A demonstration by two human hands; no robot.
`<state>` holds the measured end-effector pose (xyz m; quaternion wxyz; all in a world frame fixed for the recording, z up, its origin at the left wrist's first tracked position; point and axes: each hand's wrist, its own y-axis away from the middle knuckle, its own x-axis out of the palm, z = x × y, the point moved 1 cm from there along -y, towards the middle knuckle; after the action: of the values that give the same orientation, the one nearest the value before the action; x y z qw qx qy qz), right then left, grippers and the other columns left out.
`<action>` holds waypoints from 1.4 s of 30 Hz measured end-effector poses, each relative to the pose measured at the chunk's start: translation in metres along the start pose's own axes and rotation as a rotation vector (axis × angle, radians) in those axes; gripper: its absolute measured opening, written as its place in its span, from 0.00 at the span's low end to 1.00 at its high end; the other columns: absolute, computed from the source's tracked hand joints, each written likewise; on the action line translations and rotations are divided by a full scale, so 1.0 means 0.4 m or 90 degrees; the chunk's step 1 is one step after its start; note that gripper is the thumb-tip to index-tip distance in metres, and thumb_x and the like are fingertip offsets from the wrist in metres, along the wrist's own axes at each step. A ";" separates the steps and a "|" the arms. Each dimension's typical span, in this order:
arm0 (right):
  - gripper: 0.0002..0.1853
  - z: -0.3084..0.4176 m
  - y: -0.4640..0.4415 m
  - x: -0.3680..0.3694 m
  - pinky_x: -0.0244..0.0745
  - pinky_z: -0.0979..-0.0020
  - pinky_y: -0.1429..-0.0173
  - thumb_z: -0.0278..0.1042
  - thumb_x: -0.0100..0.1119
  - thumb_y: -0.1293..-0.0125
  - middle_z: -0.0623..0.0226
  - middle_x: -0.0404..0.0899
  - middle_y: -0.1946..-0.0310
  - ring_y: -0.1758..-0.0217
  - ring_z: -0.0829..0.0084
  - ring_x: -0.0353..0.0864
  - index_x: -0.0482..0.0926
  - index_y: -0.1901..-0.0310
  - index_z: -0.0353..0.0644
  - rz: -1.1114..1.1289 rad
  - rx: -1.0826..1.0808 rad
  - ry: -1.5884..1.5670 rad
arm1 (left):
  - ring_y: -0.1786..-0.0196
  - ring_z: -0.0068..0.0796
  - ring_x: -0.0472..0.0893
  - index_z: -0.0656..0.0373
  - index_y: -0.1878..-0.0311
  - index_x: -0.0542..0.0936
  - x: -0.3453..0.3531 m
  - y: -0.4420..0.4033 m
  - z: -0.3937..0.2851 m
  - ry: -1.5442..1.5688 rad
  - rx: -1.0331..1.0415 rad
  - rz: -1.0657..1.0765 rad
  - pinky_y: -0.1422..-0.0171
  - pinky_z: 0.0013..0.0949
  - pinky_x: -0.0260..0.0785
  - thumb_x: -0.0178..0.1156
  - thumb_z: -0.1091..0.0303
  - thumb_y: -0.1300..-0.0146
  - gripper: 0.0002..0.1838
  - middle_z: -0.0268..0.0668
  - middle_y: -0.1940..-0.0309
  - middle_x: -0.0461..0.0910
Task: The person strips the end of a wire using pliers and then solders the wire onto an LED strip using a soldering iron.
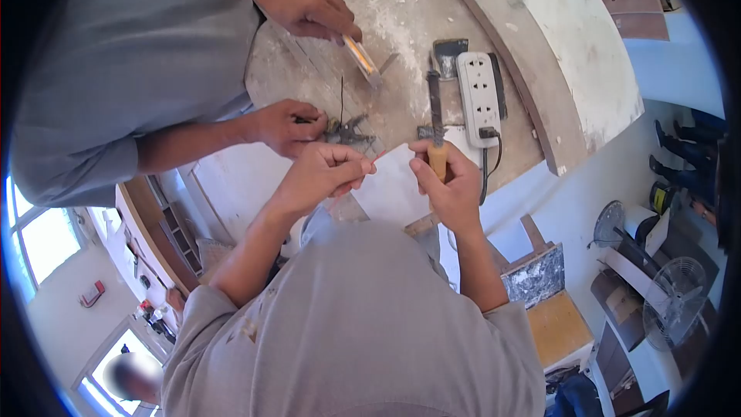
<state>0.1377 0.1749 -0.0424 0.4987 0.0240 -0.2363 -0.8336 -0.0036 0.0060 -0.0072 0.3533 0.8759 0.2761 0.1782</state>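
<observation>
My left hand [328, 174] is closed in a pinch on a thin red wire [378, 156], whose end sticks out toward my right hand. My right hand [454, 185] is wrapped round the yellow handle of what looks like a soldering iron [438, 161]. Its dark shaft points away from me over the table. Both hands are in front of my chest, a short gap apart. Just beyond my left hand lies a dark pliers-like tool [347, 133], partly hidden beside a co-worker's hand [292, 127].
The co-worker's other hand [316, 9] holds a long strip with an orange line [356, 50] on the dusty table [401, 23]. A white power strip [478, 93] with a black plug stands right of the iron. A curved board [517, 46] borders the table's right side.
</observation>
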 end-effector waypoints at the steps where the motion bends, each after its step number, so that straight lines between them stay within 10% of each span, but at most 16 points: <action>1: 0.09 0.006 -0.006 0.004 0.71 0.80 0.63 0.25 0.64 0.36 0.70 0.80 0.67 0.69 0.82 0.76 0.81 0.55 0.35 0.019 -0.010 -0.026 | 0.78 0.11 0.68 0.61 0.62 0.86 -0.004 -0.001 -0.002 -0.003 -0.007 0.010 0.75 0.19 0.56 0.63 0.66 0.37 0.09 0.26 0.79 0.75; 32: 0.05 -0.090 0.066 0.039 0.67 0.80 0.73 0.25 0.62 0.34 0.73 0.77 0.78 0.77 0.85 0.72 0.80 0.60 0.35 0.006 -0.046 0.030 | 0.73 0.14 0.71 0.63 0.60 0.81 0.024 0.023 0.068 -0.137 0.081 0.099 0.68 0.23 0.64 0.59 0.68 0.31 0.08 0.27 0.75 0.76; 35: 0.09 -0.117 0.071 0.013 0.67 0.80 0.70 0.29 0.61 0.33 0.72 0.77 0.74 0.75 0.85 0.70 0.79 0.55 0.34 -0.070 -0.121 0.323 | 0.73 0.16 0.71 0.64 0.60 0.80 -0.010 0.023 0.131 -0.321 0.229 -0.118 0.68 0.25 0.65 0.60 0.69 0.33 0.07 0.28 0.76 0.75; 42: 0.19 -0.167 0.111 -0.025 0.64 0.81 0.66 0.31 0.57 0.30 0.75 0.73 0.69 0.69 0.86 0.67 0.72 0.40 0.35 -0.120 -0.067 0.221 | 0.74 0.33 0.75 0.62 0.58 0.80 -0.037 0.031 0.202 -0.488 0.255 -0.364 0.67 0.32 0.69 0.66 0.67 0.40 0.11 0.42 0.74 0.78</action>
<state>0.1972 0.1413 -0.0849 0.4519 0.1630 -0.0999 -0.8713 0.0300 -0.0525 -0.0554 0.2887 0.8184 0.3839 -0.3154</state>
